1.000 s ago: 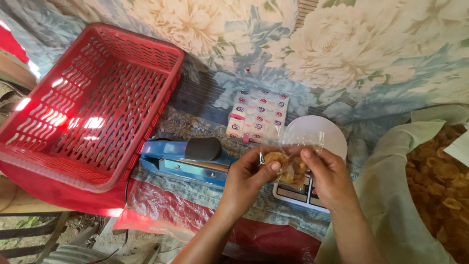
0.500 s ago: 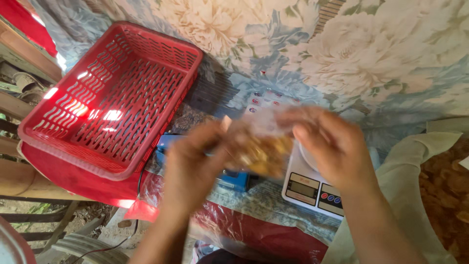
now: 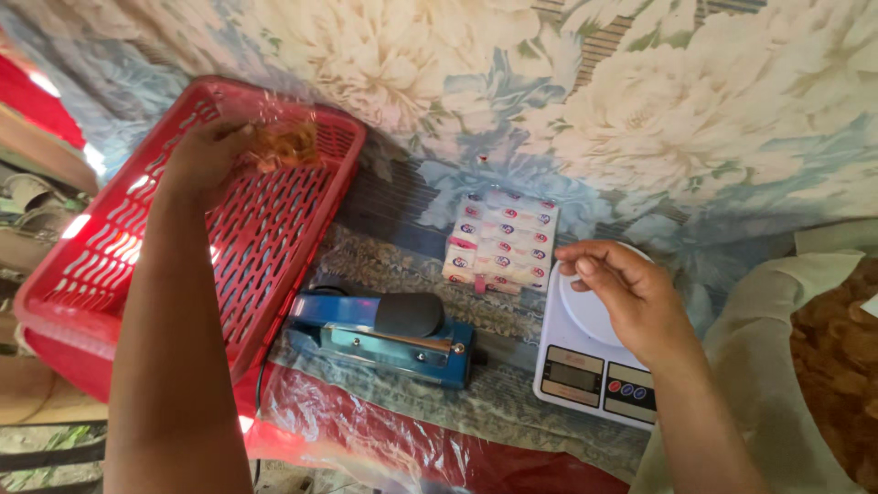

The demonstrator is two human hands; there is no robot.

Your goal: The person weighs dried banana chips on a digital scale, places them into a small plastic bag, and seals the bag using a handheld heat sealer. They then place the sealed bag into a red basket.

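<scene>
Snack packet, a small clear plastic bag of golden-brown pieces, sits high over the red basket, pinched in the left hand.

Largest in view is the floral cloth, cream and blue, hanging as a backdrop behind everything. Next comes the red plastic basket, a slotted crate tilted at the left edge of the worktop, which is covered with a patterned cloth and a sheet of clear plastic over red at its front edge. The left arm stretches up across the basket; the left hand has its fingers closed on the packet, holding it just above the basket's far rim.

A blue heat sealer with a black pad on its arm lies on the worktop just beside the basket's near corner. To its right stands a white digital kitchen scale with a round platform and a small display at the front. The right hand hovers over the scale's platform, its fingers curled loosely and gripping nothing, thumb and fingertips close together.

Behind the sealer and the scale, against the cloth, lies a flat block of small white sachets with red and blue marks.
</scene>
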